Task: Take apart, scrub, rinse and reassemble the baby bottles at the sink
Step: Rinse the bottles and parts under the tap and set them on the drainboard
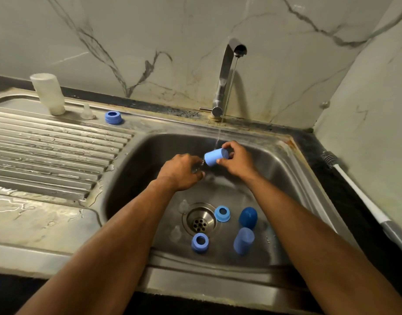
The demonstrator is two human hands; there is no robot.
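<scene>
My right hand (235, 161) grips a light blue bottle cap (215, 157) tilted on its side under the thin stream from the tap (227, 73). My left hand (180, 172) sits just left of the cap's open mouth, fingers curled at the running water; whether it holds anything I cannot tell. On the sink floor lie two blue collar rings (222, 213) (200, 243), a dark blue cap (248, 217), a light blue cap (243, 241) and two clear teats (183, 205) (176, 233). On the drainboard stand an upturned clear bottle (49, 93), a clear teat (87, 112) and another blue ring (113, 117).
The steel sink basin (284, 178) has a drain (200, 222) in its middle. The ribbed drainboard (47, 155) on the left is wet. A bottle brush with a white handle (354, 185) lies on the dark counter to the right. A marble wall stands behind.
</scene>
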